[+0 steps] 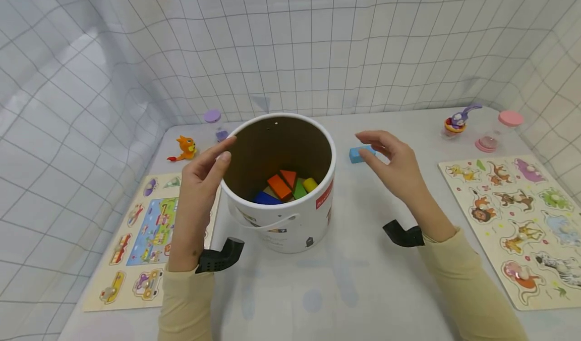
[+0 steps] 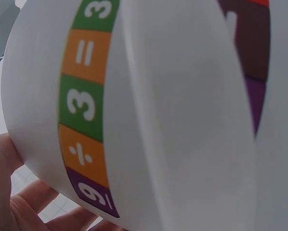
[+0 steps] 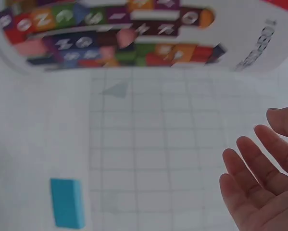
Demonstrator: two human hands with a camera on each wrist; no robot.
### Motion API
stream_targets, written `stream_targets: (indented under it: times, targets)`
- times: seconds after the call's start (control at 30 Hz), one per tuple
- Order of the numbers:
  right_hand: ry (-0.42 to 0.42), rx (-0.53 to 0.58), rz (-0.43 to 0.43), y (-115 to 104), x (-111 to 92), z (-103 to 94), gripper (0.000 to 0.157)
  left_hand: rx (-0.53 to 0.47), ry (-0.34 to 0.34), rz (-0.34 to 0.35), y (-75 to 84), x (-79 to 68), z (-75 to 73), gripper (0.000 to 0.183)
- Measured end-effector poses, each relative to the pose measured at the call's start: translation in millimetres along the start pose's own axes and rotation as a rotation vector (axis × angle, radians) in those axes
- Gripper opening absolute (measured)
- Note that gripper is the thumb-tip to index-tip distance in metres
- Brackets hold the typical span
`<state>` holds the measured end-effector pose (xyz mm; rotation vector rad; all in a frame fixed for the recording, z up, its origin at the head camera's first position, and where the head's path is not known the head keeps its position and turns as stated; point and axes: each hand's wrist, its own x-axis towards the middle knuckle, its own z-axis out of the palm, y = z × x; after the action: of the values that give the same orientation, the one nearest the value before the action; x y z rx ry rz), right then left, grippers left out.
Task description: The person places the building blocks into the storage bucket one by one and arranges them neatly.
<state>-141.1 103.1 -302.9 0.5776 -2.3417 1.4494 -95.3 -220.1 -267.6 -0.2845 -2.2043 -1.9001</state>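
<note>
A white bucket (image 1: 277,230) stands upright on the table, holding an orange block (image 1: 280,187), a blue block (image 1: 267,198), a yellow cylinder (image 1: 310,184) and other coloured blocks. At the left of its rim is my left hand (image 1: 201,179), fingers extended and fingertips right at the edge. The left wrist view shows the bucket's printed side close up, partly hiding those fingers. To the right of the bucket, my right hand (image 1: 392,164) holds nothing, its fingers loosely bent and apart. A light blue block (image 1: 357,155) lies on the table beyond it, overlapped by the thumb in the head view.
Wooden puzzle boards lie at the left (image 1: 122,225) and right (image 1: 495,220). An orange toy animal (image 1: 185,148) and a purple-lidded jar (image 1: 213,119) stand at the back left. A purple toy (image 1: 456,123) and a pink-lidded jar (image 1: 497,129) are back right. Netting surrounds the table.
</note>
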Motion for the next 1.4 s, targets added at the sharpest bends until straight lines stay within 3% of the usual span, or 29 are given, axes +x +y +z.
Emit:
stream_targets:
  times: [0.13, 0.33, 0.47, 0.6, 1.0, 1.4]
  targets:
    - [-0.027, -0.163, 0.155, 40, -5, -10.4, 0.036, 0.023, 0.004, -0.010, 2.4, -1.9, -1.0, 0.037]
    - [-0.220, -0.332, 0.380, 89, -12, -19.5, 0.052, 0.035, 0.004, -0.014, 2.1, -1.0, -0.3, 0.036]
    - [-0.338, -0.358, 0.408, 107, -16, -20.0, 0.056, 0.036, -0.001, -0.008, 1.3, 0.0, 0.3, 0.036]
    - [-0.380, -0.363, 0.412, 114, -18, -18.7, 0.054, 0.038, -0.003, -0.003, 1.6, 0.3, 0.7, 0.036]
    - [-0.290, -0.434, 0.364, 112, -21, -11.6, 0.012, 0.038, 0.006, -0.002, 0.5, -0.3, 0.4, 0.036]
    - [-0.144, -0.367, 0.389, 113, -21, -10.5, 0.018, 0.015, -0.003, 0.008, -0.6, 0.4, 0.6, 0.036]
